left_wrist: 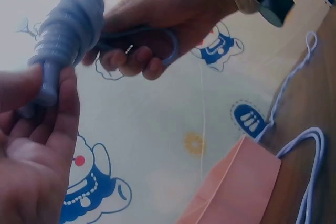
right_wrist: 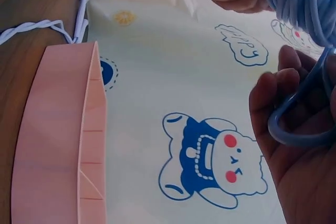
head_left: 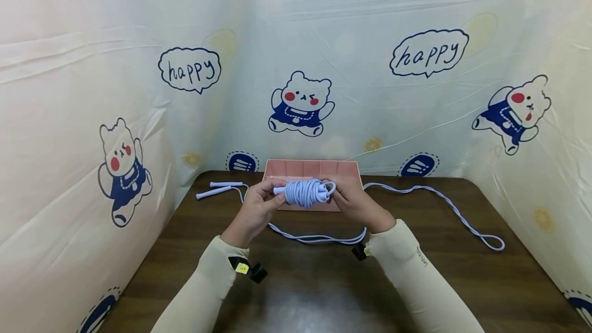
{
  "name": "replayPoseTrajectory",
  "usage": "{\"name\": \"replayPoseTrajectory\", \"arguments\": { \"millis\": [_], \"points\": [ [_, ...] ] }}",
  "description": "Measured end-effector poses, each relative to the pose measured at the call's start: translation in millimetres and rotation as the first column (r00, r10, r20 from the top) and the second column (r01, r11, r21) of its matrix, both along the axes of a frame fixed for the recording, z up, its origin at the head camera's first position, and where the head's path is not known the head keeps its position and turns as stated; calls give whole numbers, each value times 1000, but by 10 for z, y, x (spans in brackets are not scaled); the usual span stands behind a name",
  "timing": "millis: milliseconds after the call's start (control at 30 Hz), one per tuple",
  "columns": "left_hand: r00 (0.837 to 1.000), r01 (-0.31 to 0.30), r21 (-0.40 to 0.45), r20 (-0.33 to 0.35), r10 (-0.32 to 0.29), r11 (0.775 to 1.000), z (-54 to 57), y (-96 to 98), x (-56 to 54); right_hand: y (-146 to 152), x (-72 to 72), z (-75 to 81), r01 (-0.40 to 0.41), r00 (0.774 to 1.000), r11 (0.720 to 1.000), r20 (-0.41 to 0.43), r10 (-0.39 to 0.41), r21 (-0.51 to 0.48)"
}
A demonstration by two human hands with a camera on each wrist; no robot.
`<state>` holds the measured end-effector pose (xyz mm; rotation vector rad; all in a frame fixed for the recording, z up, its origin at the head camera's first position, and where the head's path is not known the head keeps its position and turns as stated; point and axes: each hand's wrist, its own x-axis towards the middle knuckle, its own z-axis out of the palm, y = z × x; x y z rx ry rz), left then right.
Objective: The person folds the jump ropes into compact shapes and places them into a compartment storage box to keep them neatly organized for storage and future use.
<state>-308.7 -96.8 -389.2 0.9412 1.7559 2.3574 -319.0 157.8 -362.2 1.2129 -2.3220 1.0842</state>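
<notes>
A light-blue jump rope (head_left: 302, 193), its cord wound in tight coils round its handles, is held up between the hands. The left hand (head_left: 259, 207) pinches the handle ends at the left side of the coil; in the left wrist view the thumb and fingers close on them. The right hand (head_left: 356, 199) holds the other end, where a small loop of cord (right_wrist: 294, 139) sticks out by its fingers. Below and behind the hands stands a pink divided box (head_left: 312, 167). A second light-blue jump rope (head_left: 319, 240) lies loose on the table.
The second rope's two handles (head_left: 215, 190) lie at the back left; its doubled cord (head_left: 444, 197) ends in a loop at the right. A brown wooden table (head_left: 296, 292) carries everything. Printed curtains (head_left: 296, 30) enclose the back and sides.
</notes>
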Motion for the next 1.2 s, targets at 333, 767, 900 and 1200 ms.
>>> {"name": "replayPoseTrajectory", "arguments": {
  "millis": [333,767,900,1200],
  "points": [
    [990,-136,147,64,127,980,-36,117,9,-167,5,-165,85,980,991,188,-64,-104],
    [910,-395,197,222,351,897,-101,244,-24,-432,-6,-355,113,870,933,488,72,-340],
    [884,-446,232,265,385,864,-117,280,-55,-491,54,-324,85,866,921,485,120,-380],
    [854,-515,188,198,482,836,-172,326,-61,-579,217,-239,110,883,887,454,120,-448]
  ]
}}
